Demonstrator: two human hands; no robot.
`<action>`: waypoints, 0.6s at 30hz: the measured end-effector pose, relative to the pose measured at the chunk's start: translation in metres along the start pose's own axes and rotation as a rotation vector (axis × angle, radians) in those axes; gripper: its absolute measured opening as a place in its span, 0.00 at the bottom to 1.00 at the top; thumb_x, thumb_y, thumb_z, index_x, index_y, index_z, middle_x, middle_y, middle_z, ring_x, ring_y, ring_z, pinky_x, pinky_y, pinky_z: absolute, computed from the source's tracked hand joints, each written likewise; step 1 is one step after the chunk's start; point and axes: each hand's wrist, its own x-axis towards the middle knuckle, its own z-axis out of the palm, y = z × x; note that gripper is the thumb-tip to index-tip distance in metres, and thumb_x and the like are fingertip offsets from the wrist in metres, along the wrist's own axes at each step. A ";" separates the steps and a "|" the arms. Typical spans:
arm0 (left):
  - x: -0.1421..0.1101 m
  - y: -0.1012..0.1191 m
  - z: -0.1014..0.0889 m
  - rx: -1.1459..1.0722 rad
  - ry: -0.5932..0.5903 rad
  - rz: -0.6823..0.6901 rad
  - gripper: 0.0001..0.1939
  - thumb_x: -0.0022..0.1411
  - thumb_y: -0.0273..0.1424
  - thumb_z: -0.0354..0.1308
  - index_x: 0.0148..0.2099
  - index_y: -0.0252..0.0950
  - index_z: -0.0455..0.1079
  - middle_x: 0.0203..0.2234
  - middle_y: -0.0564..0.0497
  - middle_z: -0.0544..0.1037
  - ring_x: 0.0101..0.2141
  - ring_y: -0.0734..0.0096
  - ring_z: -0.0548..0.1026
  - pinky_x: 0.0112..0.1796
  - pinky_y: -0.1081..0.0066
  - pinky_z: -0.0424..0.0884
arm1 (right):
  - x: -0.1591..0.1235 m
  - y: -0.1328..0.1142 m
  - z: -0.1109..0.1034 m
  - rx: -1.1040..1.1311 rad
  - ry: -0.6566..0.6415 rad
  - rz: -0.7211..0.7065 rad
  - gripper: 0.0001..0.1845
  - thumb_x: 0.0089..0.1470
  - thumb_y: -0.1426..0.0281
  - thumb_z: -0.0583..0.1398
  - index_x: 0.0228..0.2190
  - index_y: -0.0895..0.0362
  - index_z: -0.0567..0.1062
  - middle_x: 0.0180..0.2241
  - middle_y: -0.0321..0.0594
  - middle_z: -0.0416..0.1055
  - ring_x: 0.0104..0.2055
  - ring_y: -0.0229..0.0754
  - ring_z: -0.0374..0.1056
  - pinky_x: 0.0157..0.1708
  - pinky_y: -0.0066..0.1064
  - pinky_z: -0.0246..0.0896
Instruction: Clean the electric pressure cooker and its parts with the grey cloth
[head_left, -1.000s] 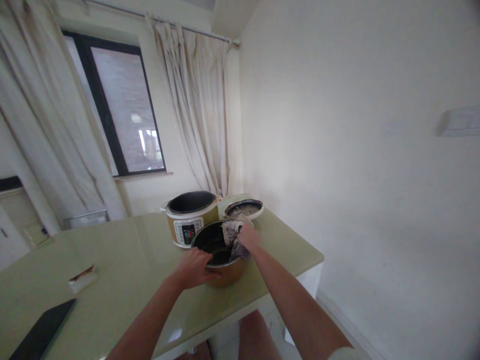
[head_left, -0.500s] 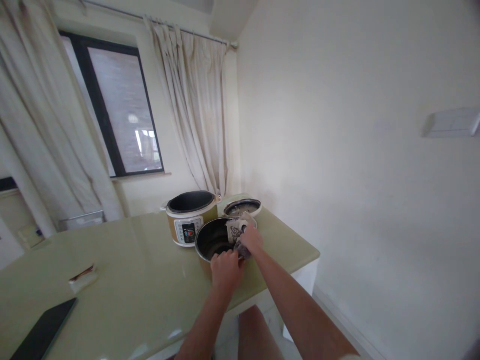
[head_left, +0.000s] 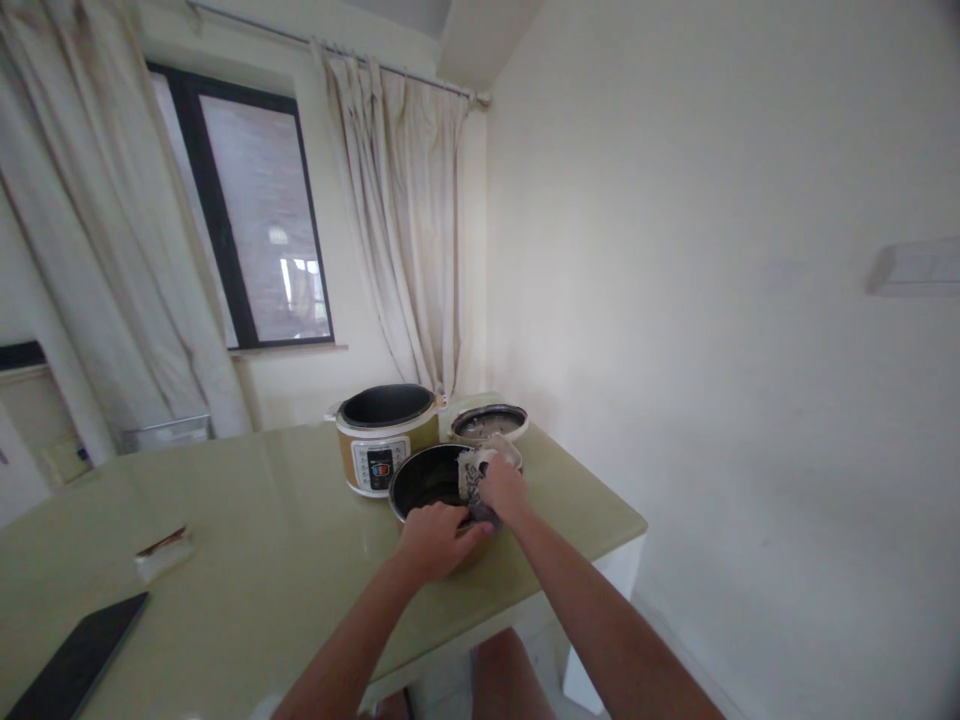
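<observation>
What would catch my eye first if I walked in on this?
Probably the two hands at the dark-lined pot near the table's corner: the left hand on its near rim, the right hand pressing a patterned cloth at its right side. Just behind stand the open gold-and-white cooker and, to its right, an upturned-looking round lid.

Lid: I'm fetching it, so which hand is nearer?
Right: the right hand is in front of the lid; the left hand is farther, at the near edge of the pot.
</observation>
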 end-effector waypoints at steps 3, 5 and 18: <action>0.005 -0.026 -0.010 0.016 -0.005 -0.058 0.35 0.75 0.53 0.37 0.43 0.41 0.82 0.41 0.41 0.85 0.45 0.54 0.82 0.44 0.61 0.72 | 0.000 -0.007 -0.003 -0.117 0.031 -0.109 0.21 0.65 0.74 0.56 0.58 0.61 0.72 0.53 0.59 0.76 0.55 0.54 0.75 0.50 0.38 0.69; 0.010 -0.038 -0.011 0.024 -0.018 -0.032 0.33 0.76 0.51 0.38 0.44 0.41 0.82 0.42 0.41 0.85 0.46 0.54 0.82 0.46 0.61 0.72 | 0.002 -0.013 -0.005 -0.209 0.058 -0.208 0.21 0.67 0.76 0.53 0.58 0.62 0.73 0.55 0.61 0.74 0.57 0.55 0.73 0.52 0.40 0.69; 0.032 -0.067 0.015 0.051 0.206 -0.122 0.28 0.67 0.42 0.57 0.66 0.39 0.71 0.73 0.41 0.61 0.73 0.49 0.55 0.72 0.53 0.49 | 0.018 -0.034 -0.001 -0.549 0.011 -0.676 0.19 0.66 0.80 0.53 0.48 0.70 0.82 0.54 0.70 0.75 0.56 0.59 0.74 0.51 0.43 0.69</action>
